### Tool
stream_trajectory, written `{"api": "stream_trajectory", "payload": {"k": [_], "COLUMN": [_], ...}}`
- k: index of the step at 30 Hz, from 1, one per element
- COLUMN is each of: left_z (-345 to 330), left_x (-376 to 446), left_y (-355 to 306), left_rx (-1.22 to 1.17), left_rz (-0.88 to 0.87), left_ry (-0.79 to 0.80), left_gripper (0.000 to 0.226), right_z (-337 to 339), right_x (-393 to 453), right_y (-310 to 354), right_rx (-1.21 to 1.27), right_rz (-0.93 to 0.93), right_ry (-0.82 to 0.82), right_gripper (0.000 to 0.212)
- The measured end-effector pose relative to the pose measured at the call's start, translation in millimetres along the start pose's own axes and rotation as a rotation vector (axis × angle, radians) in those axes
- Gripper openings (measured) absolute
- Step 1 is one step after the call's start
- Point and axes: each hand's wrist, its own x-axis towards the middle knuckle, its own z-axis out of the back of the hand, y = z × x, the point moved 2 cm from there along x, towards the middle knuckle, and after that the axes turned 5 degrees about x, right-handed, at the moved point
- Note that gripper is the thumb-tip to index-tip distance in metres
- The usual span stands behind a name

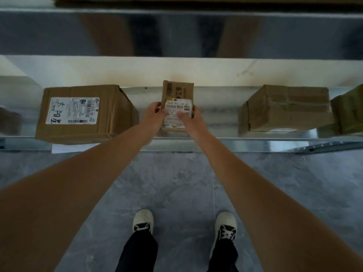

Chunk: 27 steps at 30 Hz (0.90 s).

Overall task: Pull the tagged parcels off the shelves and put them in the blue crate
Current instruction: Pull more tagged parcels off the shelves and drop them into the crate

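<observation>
On the low metal shelf (216,114), the small tagged parcel (177,95) sits gripped between both hands, left hand (152,112) and right hand (189,116) fingers curled round its sides; not yet lifted away, blue crate unseen, other boxes remain

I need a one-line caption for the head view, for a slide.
Both hands, left hand and right hand, hold a small labelled parcel on the metal shelf, between two larger cardboard boxes.

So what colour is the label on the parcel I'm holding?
White with black print, on the label in the head view.
</observation>
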Motion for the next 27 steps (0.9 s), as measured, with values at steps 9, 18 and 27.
{"api": "stream_trajectory", "payload": {"k": [9,18,27], "left_z": [-93,-263,-235], "left_x": [-78,-93,-108], "left_y": [-27,-75,-103], "left_rx": [-0.024,-0.356,-0.394], "left_rz": [-0.312,0.194,0.022], "left_ry": [-0.248,0.234,-0.041], "left_gripper": [0.030,0.056,0.021], "right_z": [179,351,366], "right_x": [-61,-26,-43], "right_y": [-9,-23,-1], "right_rx": [-0.155,0.026,0.208], "right_rz": [0.288,-0.094,-0.004], "right_ry": [-0.675,-0.510,-0.263], "right_gripper": [0.047,0.058,0.045]}}
